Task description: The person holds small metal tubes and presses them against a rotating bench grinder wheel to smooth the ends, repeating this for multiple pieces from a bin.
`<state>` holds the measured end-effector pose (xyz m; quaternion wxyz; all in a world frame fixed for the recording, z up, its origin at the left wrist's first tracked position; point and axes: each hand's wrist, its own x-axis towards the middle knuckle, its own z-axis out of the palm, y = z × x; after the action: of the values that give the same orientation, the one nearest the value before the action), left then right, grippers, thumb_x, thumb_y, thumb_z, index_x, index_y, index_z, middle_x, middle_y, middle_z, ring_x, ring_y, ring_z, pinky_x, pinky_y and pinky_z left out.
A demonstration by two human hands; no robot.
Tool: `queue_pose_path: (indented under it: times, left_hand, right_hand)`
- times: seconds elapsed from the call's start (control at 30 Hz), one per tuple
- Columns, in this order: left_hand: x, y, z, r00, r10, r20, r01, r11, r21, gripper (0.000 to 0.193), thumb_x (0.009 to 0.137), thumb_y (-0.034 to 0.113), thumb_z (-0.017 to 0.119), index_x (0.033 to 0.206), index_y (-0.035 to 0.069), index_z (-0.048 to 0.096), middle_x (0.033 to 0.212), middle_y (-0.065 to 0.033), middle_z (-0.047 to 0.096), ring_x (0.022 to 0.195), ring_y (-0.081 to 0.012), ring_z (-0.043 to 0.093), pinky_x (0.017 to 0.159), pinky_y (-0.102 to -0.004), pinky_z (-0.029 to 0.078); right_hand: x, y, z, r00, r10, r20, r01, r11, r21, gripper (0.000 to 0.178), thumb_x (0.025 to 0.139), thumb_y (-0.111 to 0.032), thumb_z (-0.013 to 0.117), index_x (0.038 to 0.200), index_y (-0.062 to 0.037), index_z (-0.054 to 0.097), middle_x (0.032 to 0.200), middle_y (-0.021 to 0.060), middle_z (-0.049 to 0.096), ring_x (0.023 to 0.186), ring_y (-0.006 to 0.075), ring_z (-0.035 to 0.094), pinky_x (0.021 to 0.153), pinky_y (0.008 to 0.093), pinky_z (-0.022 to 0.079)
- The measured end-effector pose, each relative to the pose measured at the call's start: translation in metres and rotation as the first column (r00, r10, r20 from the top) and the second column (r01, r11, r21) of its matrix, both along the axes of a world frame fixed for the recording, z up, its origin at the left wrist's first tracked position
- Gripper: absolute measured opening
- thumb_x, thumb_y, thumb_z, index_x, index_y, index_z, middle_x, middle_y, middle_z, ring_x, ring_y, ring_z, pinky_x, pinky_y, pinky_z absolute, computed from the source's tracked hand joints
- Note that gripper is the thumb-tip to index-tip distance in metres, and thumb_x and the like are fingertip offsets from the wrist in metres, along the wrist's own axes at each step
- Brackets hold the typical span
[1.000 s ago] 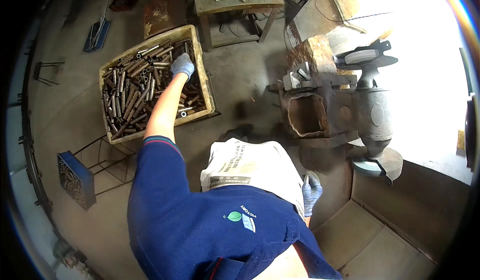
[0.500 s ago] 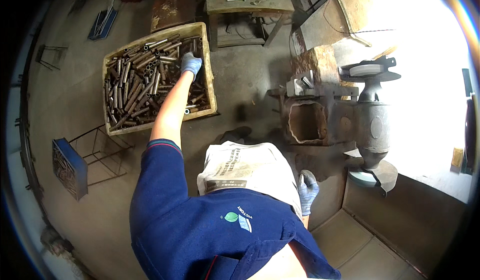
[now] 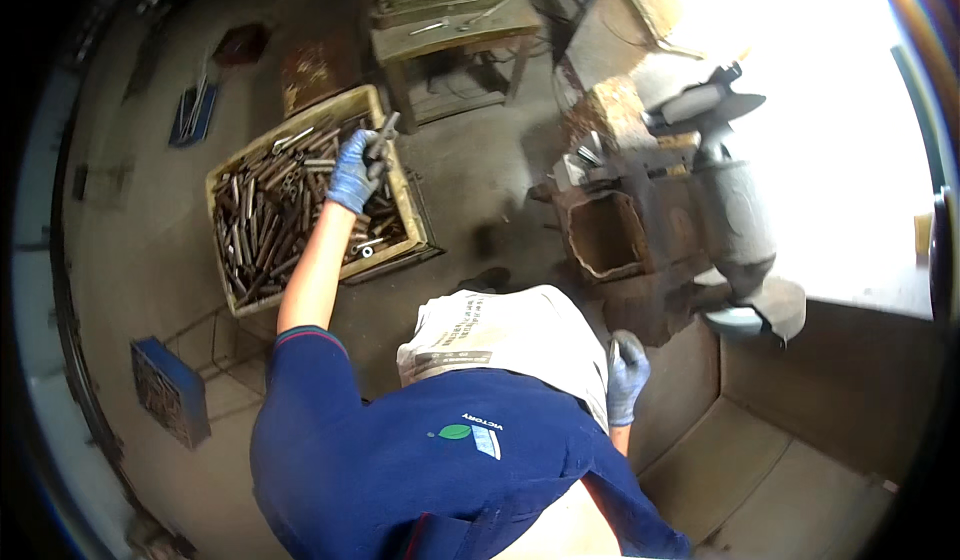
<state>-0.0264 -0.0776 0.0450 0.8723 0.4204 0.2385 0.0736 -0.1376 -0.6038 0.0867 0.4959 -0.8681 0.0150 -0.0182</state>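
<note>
My left hand (image 3: 352, 174), in a blue knitted glove, is closed round a short dark metal tube (image 3: 385, 134). It is above the right part of a yellowish plastic crate (image 3: 412, 222) heaped with metal tubes (image 3: 268, 206). A second tube may be in the grip; the fingers partly hide it. My right hand (image 3: 627, 378), gloved the same way, is low beside my white apron (image 3: 515, 332). Its fingers are curled together, and a small pale edge shows by the fingertips, too little to name.
A bench grinder (image 3: 738, 222) on a stand is at the right, with an open-fronted metal box (image 3: 606, 238) beside it. Behind is a workbench (image 3: 460, 32) with wrenches. A blue bin (image 3: 172, 388) on a wire stand is at the left, and a smaller blue tray (image 3: 193, 115) farther back.
My left hand has come up out of the heap, drawn slightly back and left, with a tube now showing in its grip. The whole view has tilted. My right hand stays by the apron.
</note>
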Motion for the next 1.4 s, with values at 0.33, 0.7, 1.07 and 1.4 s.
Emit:
queue_pose_path:
  times: [0.33,0.7,1.07,1.4]
  left_hand:
    - [0.049,-0.268,0.103,0.483,-0.845,0.23,0.875,0.46,-0.152,0.036,0.09,0.015,0.043,0.118,-0.007,0.051,0.065,-0.0053,0.057,0.052,-0.0093,0.055,0.057,-0.0219,0.05]
    - [0.036,-0.39,0.102,0.379,-0.823,0.423,0.925,0.322,-0.202,0.035,0.086,0.008,0.06,0.118,0.001,0.047,0.113,-0.0169,0.058,0.105,-0.0248,0.059,0.092,-0.0352,0.048]
    - [0.016,-0.451,0.086,0.262,-0.884,0.388,0.952,0.17,-0.256,0.038,0.085,0.009,0.063,0.12,0.005,0.049,0.127,-0.0131,0.05,0.114,-0.0245,0.052,0.096,-0.0369,0.046]
    - [0.036,-0.465,0.078,0.171,-0.94,0.295,0.985,0.155,-0.079,0.041,0.085,0.012,0.064,0.119,-0.004,0.047,0.113,-0.0162,0.059,0.105,-0.0252,0.058,0.093,-0.037,0.047]
  right_hand:
    - [0.074,0.045,0.106,0.915,0.138,0.378,-0.13,0.99,-0.047,0.038,0.065,-0.006,0.073,0.102,-0.0005,0.065,0.107,0.0165,0.062,0.097,0.0297,0.063,0.083,0.0338,0.05]
    - [0.012,0.015,0.121,0.925,-0.14,0.354,0.208,0.965,-0.159,0.042,0.063,-0.018,0.079,0.1,-0.0016,0.067,0.114,0.022,0.054,0.104,0.0338,0.056,0.087,0.0372,0.048]
    - [0.01,-0.02,0.081,0.791,-0.437,0.428,0.399,0.899,0.181,0.036,0.071,-0.013,0.075,0.1,0.0027,0.063,0.109,0.0177,0.055,0.104,0.028,0.056,0.085,0.0356,0.048]
    - [0.006,-0.042,0.066,0.771,-0.549,0.322,0.419,0.819,0.392,0.035,0.083,-0.026,0.064,0.105,0.0017,0.065,0.115,0.0126,0.054,0.113,0.0246,0.049,0.097,0.0337,0.037]
